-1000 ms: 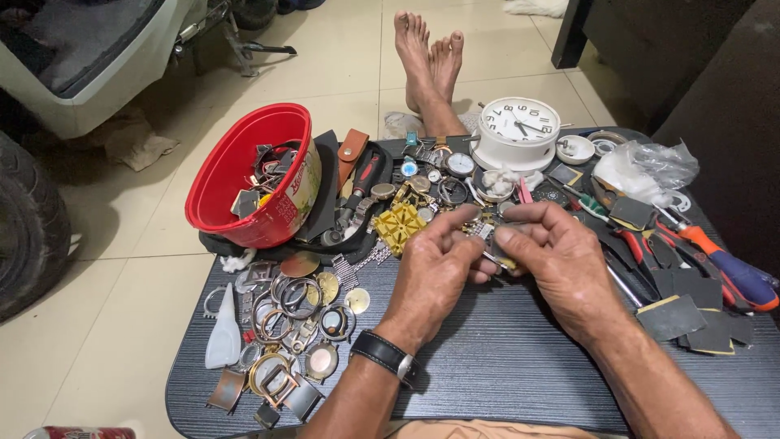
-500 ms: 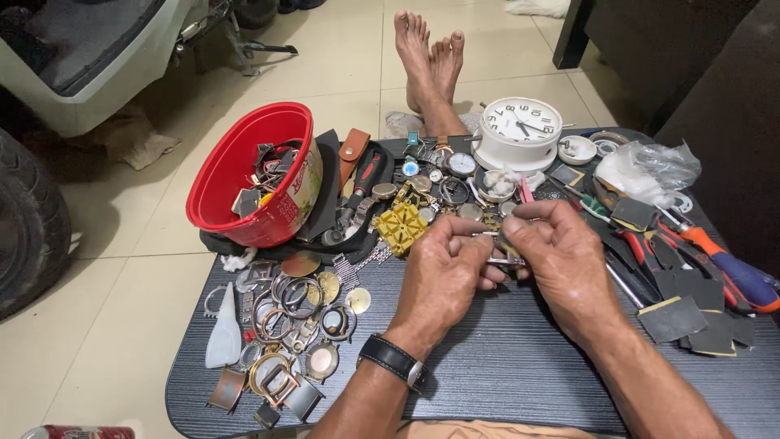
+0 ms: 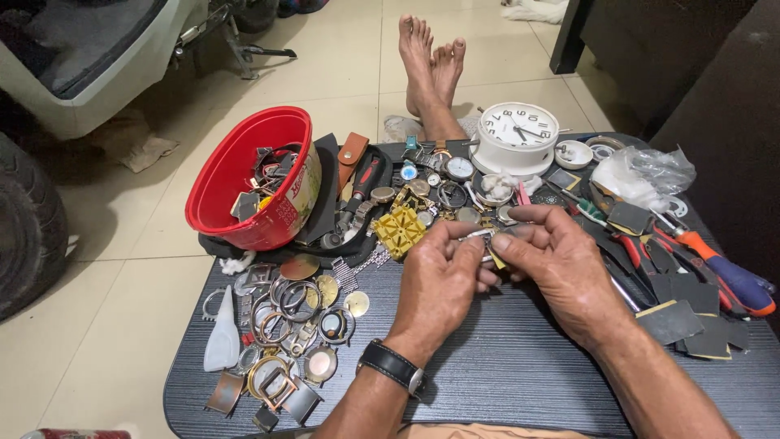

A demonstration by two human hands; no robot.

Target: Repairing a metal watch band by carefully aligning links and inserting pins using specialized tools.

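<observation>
My left hand [image 3: 439, 280], with a black wristwatch on its wrist, and my right hand [image 3: 561, 264] meet above the middle of the dark table [image 3: 520, 374]. Both pinch a small silvery metal part [image 3: 481, 236] between their fingertips; what it is stays mostly hidden by the fingers. Just beyond the hands lie a yellow square watch holder [image 3: 400, 230] and several loose watch faces and small parts [image 3: 443, 187].
A red bowl [image 3: 244, 175] of watch parts lies tipped at the back left. Watch cases and rings [image 3: 284, 325] cover the front left. A white alarm clock [image 3: 516, 134] stands at the back. Screwdrivers and pliers [image 3: 699, 260], dark pads and a plastic bag [image 3: 642, 175] fill the right. My bare feet [image 3: 431, 65] rest on the floor.
Both hands stayed together over the table's middle, fingers shifting slightly around the small metal part; the left hand edged a little toward me.
</observation>
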